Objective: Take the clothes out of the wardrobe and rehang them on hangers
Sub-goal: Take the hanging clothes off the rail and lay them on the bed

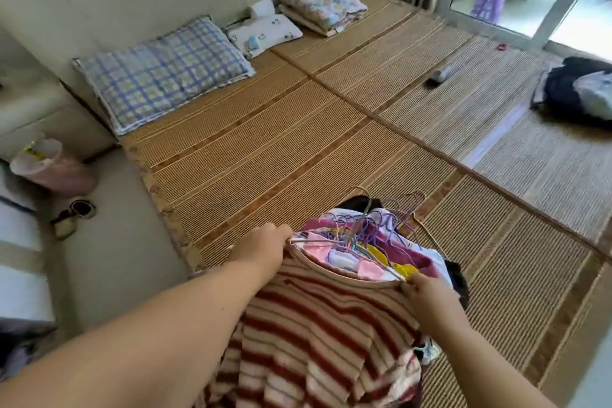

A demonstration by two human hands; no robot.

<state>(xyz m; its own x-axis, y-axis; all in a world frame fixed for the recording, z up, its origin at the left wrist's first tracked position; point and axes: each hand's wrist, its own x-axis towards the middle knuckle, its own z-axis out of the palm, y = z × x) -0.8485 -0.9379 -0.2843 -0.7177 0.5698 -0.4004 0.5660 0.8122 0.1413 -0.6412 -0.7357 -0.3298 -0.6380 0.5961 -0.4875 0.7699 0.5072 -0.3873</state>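
Note:
A red-and-cream striped top (318, 334) hangs in front of me above the bamboo mat. My left hand (261, 247) grips its left shoulder at the neckline. My right hand (427, 298) pinches the right shoulder beside the collar. Behind the collar lies a pile of clothes (381, 252) in pink, white, yellow and black. On that pile sits a tangle of thin wire hangers (374, 222), purple, blue and tan. No wardrobe is in view.
The bamboo mat (281, 149) covers a wide bed. A blue checked pillow (162, 73), a small white pillow (265, 33) and folded bedding (324, 8) line the wall. Dark clothes (576, 89) lie far right by the glass door. A pink cup (49, 166) stands at left.

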